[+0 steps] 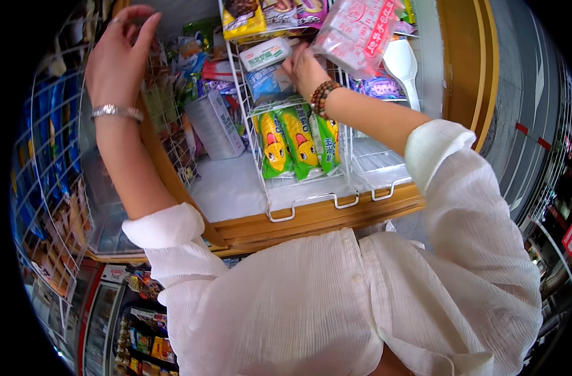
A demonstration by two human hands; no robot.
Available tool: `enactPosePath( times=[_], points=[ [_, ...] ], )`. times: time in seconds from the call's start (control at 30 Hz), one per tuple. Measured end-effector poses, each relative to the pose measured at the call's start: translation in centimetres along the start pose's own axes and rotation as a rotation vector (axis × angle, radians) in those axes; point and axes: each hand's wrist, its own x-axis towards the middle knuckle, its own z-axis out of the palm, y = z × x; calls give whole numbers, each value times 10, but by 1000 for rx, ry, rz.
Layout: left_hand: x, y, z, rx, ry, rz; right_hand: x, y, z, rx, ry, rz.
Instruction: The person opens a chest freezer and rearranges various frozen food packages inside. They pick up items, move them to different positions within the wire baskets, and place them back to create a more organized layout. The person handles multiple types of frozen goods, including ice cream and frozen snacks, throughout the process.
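My right hand (307, 70) reaches into a white wire basket (262, 188) inside a freezer chest, with a beaded bracelet at the wrist. Its fingers are beside a white wrapped ice pop (265, 54) and above a blue packet (269, 82); whether they grip anything is unclear. A clear bag of white-and-red packets (356, 35) lies tilted just right of these fingers. Corn-printed green and yellow wrapped ice creams (297, 141) stand in the front of the basket. My left hand (116, 61), bent at the fingers, is by the chest's wooden left frame (161, 155); its contact is unclear.
A white plastic scoop (402, 66) leans at the chest's right side. Left of the basket lie a grey-white carton (215, 124) and mixed packets. The wooden front rim (314, 214) runs close to my body. A wire rack of snacks (51, 164) stands at far left.
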Motion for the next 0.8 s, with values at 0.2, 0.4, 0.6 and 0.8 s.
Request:
enactPosePath(
  times=[0.2, 0.4, 0.6, 0.8],
  points=[
    [7, -67, 34, -536, 38, -29, -27, 7, -33, 272, 121, 45],
    [-20, 39, -15, -305, 105, -54, -136, 67, -101, 1097, 97, 125],
    [-5, 30, -13, -294, 24, -151, -158, -2, -81, 1659, -24, 360],
    [-6, 3, -4, 59, -38, 29, -141, -101, -46, 1581, 141, 63]
  ],
)
